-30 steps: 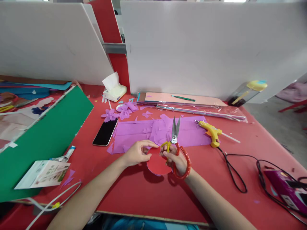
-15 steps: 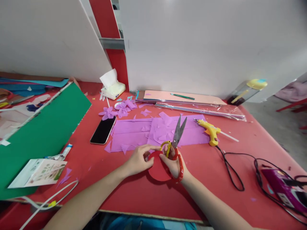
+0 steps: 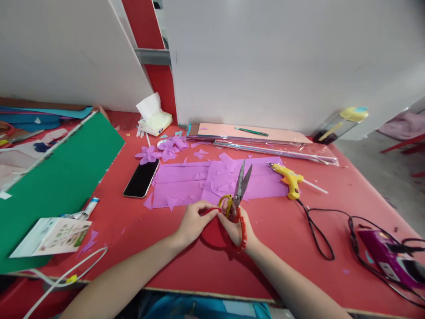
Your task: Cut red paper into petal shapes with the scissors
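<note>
My left hand (image 3: 195,221) pinches the upper edge of a red round piece (image 3: 214,235), perhaps paper or felt. The thumb and fingers of my right hand (image 3: 237,226) grip the same edge beside it. A pair of scissors (image 3: 241,188) with yellow and red handles also hangs in my right hand, its blades slightly apart and pointing away from me. The top of the round piece bends over between my thumbs; its back is hidden. Just beyond my hands lie purple sheets (image 3: 179,184) covered with cut scraps.
Purple flowers (image 3: 148,155) lie by a phone (image 3: 142,178). A yellow glue gun (image 3: 289,179) trails a black cord to a magenta device (image 3: 385,257). Tissues (image 3: 155,122), wrapped sheets (image 3: 275,150) and a yellow-lidded container (image 3: 341,124) stand behind. A green board (image 3: 73,177) is at left.
My hands have drawn together at the top of the red round piece. It lay open toward me before; now its upper edge is bent and it tilts away. The scissors stay in my right hand.
</note>
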Motion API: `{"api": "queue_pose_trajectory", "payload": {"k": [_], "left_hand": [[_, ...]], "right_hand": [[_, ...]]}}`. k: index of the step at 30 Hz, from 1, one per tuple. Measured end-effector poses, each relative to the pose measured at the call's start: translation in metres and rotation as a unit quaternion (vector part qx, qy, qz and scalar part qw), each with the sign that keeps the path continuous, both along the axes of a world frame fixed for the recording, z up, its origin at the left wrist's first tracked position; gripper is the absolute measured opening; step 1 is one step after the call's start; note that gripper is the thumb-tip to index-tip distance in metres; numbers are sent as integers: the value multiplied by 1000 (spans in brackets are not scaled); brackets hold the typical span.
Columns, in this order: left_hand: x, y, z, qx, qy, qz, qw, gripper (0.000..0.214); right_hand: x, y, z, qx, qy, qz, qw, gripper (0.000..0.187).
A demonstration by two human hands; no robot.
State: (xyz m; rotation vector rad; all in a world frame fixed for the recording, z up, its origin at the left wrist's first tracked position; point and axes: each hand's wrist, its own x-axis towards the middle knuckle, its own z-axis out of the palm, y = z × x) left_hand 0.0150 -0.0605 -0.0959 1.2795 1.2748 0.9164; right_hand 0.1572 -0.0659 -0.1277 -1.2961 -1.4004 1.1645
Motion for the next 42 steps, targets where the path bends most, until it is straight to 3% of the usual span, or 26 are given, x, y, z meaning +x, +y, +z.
{"api": "queue_pose_trajectory", "payload": {"k": [5,11,15,21,26,31,35,39,42], "left_hand": [[-1,0,3,32,22,-2,999,12],[-15,15,15,12,29,3,1000,15],[-28,33,37,36,54,-35,997,13],[-32,49,81,80,77,-48,993,11],[-29,50,102,86,81,-34,992,11],[-26,43,105,86,44,-30,995,7],[-22,41,101,80,37,-41,995,5],[-16,41,95,46,18,-50,998,5],[-13,40,92,39,9,-39,998,5]], "right_hand": [[1,1,6,-11,48,7,999,15],[14,2,11,-116,167,67,977,28],[21,3,14,-93,167,107,976,35],[21,-2,16,-109,240,195,945,49],[21,-2,11,-55,156,165,972,48],[26,-1,20,10,9,81,997,31],[32,-3,20,48,-16,113,992,29],[32,-4,18,25,-12,170,985,28],[28,-6,19,4,10,171,985,24]]}}
